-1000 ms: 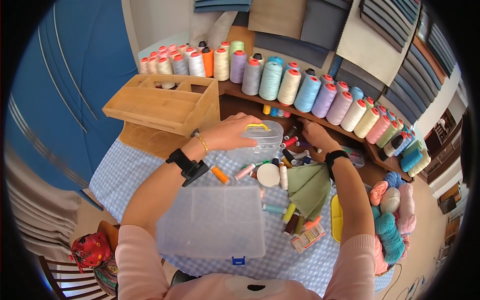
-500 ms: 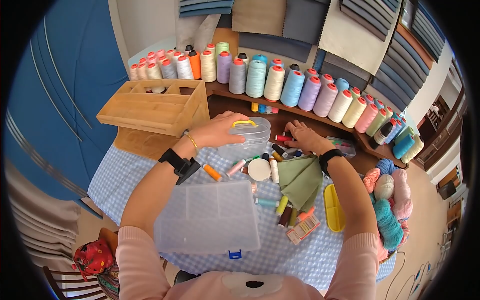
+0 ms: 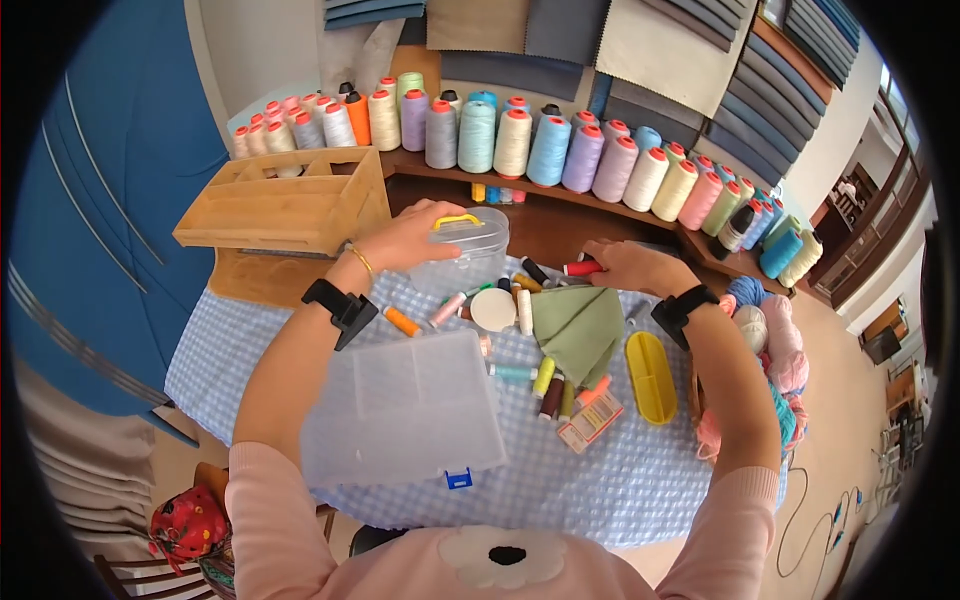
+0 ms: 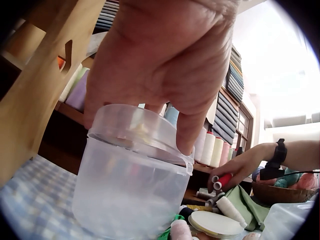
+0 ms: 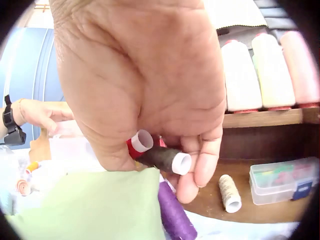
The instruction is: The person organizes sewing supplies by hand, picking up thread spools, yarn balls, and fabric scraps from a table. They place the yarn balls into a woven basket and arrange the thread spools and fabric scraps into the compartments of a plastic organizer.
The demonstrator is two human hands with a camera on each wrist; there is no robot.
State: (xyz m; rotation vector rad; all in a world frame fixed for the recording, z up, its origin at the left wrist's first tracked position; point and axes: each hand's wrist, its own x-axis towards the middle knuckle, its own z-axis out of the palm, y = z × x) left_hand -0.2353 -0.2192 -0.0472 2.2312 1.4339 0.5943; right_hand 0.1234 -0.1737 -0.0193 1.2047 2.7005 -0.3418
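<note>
My left hand (image 3: 405, 238) rests over the clear lidded plastic box (image 3: 468, 258), thumb and fingers gripping its lid from both sides; a yellow handle (image 3: 457, 220) tops it. The box stands on the checked cloth. Behind the green cloth, my right hand (image 3: 635, 268) has its fingers curled around a red thread spool (image 5: 140, 143) and a dark brown thread spool (image 5: 165, 159). Just under those fingers lies a purple spool (image 5: 176, 212), and a beige spool (image 5: 229, 194) lies to their right. The folded green cloth (image 3: 575, 330) covers part of the scattered spools.
A wooden organizer (image 3: 285, 200) stands at left. Nearer me are a flat clear case (image 3: 405, 410), a white round lid (image 3: 493, 310), a yellow tray (image 3: 650, 378) and a small carton (image 3: 590, 420). Large thread cones (image 3: 550, 150) line the raised shelf; yarn balls (image 3: 770, 350) sit at right.
The right hand has drawn back from the shelf area and shifted right, and the red spool has come along in its fingers. The left hand keeps its grip on the clear box. The view has turned right.
</note>
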